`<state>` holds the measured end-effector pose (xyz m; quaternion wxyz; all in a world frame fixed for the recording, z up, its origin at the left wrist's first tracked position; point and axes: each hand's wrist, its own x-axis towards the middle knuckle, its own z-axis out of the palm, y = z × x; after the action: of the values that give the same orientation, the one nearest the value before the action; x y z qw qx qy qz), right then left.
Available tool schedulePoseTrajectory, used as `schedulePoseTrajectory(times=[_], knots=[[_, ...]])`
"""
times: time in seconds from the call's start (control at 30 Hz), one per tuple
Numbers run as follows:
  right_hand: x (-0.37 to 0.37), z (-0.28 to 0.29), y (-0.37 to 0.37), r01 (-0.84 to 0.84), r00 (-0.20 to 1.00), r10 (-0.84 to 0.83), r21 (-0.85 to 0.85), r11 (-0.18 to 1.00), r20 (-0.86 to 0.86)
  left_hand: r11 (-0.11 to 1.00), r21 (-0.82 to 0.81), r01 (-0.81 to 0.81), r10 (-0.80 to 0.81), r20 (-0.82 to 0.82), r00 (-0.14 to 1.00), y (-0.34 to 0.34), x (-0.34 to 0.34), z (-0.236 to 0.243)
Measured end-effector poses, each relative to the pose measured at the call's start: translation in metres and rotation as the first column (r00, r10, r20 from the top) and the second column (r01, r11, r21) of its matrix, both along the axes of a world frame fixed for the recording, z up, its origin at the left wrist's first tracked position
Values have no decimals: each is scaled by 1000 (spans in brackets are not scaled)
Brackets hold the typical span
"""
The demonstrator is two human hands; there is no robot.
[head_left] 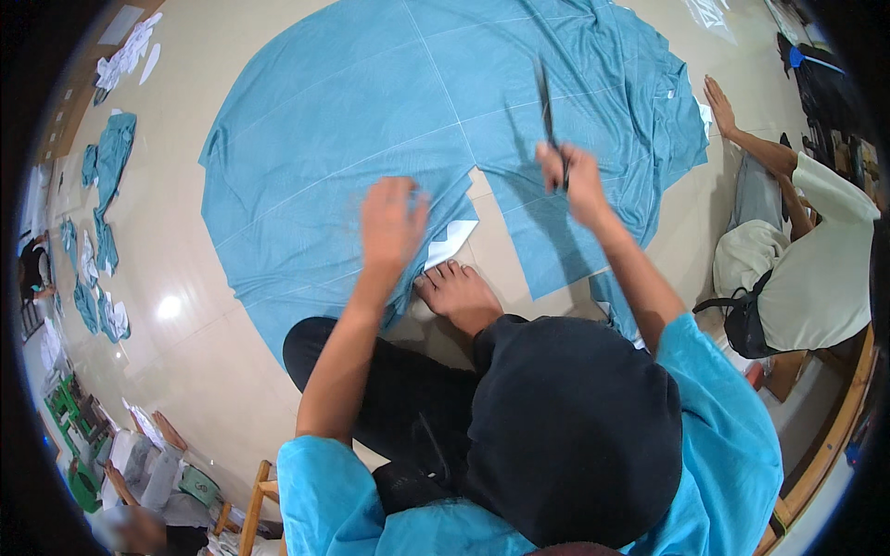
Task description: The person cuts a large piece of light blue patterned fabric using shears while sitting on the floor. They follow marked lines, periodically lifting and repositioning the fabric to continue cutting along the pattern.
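A large teal-blue cloth [324, 102] with thin pale lines lies spread over the tiled floor. From its near edge, a gap runs up to a point near the middle. My right hand [577, 181] grips dark scissors [545, 102] above the cloth, right of that gap, their blades pointing away from me. Blurred by motion, my left hand [394, 222] is over the cloth left of the gap; its fingers are too smeared to read. Close by it, a white piece with a zigzag edge [451, 243] shows beside the cloth's cut edge.
My bare foot [461, 298] rests by the near end of the gap. At right sits a person in a pale top [816, 269], one hand near the cloth's bunched edge. Teal cloth pieces [113, 157] lie far left. Wooden frames [255, 505] stand at both lower sides.
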<state>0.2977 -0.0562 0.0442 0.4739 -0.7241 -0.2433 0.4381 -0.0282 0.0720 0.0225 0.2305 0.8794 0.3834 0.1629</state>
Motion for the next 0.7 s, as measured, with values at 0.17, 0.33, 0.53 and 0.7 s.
schedulePoseTrajectory(times=[0.17, 0.33, 0.53, 0.7], knots=[[-81, 11, -90, -103, 941, 18, -234, 967, -339, 996, 14, 85, -83, -130, 988, -46, 49, 3], [-104, 10, -106, -201, 886, 19, -346, 916, -464, 996, 8, 84, -83, -113, 990, -44, 48, -14], [-113, 0, -82, -158, 875, -19, -324, 933, -483, 996, -83, 39, -33, 67, 997, -50, 43, -15], [-115, -5, -61, -133, 910, 2, -288, 948, -414, 995, -72, 70, -60, 131, 990, -51, 39, -15]])
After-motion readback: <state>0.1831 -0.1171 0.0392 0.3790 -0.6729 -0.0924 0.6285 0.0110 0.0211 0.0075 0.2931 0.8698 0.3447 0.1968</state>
